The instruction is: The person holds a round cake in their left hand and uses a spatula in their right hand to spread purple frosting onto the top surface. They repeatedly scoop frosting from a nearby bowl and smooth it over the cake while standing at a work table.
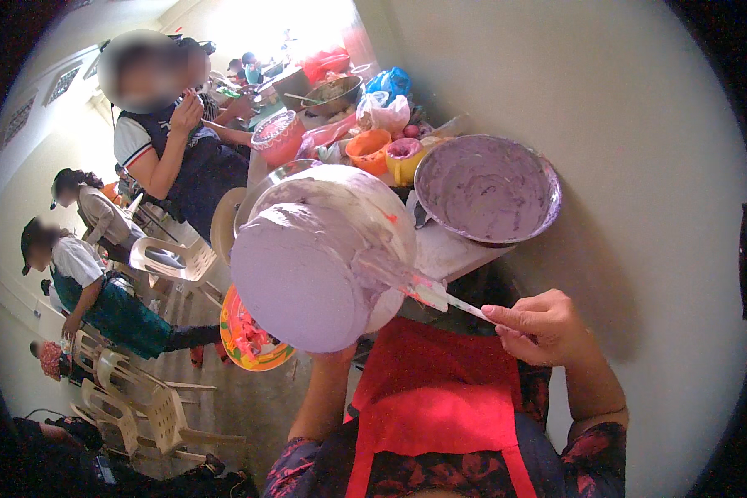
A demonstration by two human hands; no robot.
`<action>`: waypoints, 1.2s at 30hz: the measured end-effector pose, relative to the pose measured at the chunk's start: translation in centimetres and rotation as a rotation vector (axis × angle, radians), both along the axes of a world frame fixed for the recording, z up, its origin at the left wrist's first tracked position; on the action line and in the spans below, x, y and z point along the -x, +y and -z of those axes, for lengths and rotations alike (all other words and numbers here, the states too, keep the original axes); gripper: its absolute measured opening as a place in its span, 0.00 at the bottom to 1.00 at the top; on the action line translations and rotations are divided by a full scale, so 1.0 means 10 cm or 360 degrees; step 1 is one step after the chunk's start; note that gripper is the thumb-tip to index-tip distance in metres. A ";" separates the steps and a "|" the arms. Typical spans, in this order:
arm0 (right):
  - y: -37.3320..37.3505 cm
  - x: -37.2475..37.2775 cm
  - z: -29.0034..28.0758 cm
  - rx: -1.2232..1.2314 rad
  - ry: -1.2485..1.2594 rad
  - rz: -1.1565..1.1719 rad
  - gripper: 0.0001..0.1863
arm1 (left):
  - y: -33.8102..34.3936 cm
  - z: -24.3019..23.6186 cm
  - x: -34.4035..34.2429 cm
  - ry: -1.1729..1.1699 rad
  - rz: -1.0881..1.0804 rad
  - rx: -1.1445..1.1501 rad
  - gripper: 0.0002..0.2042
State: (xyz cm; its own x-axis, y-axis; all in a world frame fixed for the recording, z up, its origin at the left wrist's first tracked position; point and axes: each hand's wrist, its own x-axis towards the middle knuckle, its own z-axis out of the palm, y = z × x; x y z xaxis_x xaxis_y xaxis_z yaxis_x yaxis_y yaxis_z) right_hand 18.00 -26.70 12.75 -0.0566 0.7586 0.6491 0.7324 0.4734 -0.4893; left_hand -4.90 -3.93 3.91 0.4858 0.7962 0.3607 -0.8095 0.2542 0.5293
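A round cake coated in lavender icing is tilted in front of me, its smooth face toward the left. My left hand supports it from underneath; the cake hides most of its fingers. Pinched by its pale handle, a spatula is in my right hand, fingers closed. The spatula's blade is smeared with icing and lies against the cake's right side. Right behind the cake is a large whitish round container with lavender smears. To its right, a wide bowl holds lavender icing.
A yellow cup, an orange bowl and a pink decorated cake stand on the table. Below left is an orange-rimmed plate with red icing. A wall borders my right. People and plastic chairs occupy the left.
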 end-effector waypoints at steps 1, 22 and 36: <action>0.01 0.00 0.03 -0.0005 -0.0005 -0.0006 0.23 | 0.00 0.01 0.00 -0.0007 0.0000 0.0010 0.36; 0.11 0.18 0.31 -0.0227 -0.0046 0.0038 0.24 | -0.13 -0.14 -0.10 -0.0168 -0.0161 0.0156 0.35; 0.18 0.41 0.68 -0.0316 0.0101 0.0086 0.24 | -0.06 0.11 -0.08 -0.0182 0.0059 0.0014 0.32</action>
State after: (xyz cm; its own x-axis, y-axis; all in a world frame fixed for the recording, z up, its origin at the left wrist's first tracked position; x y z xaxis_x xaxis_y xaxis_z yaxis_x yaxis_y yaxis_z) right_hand 13.87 -24.86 5.91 0.0264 0.6161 0.7872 0.7301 0.5261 -0.4362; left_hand -4.14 -4.58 2.86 0.4710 0.7819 0.4084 -0.8545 0.2893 0.4315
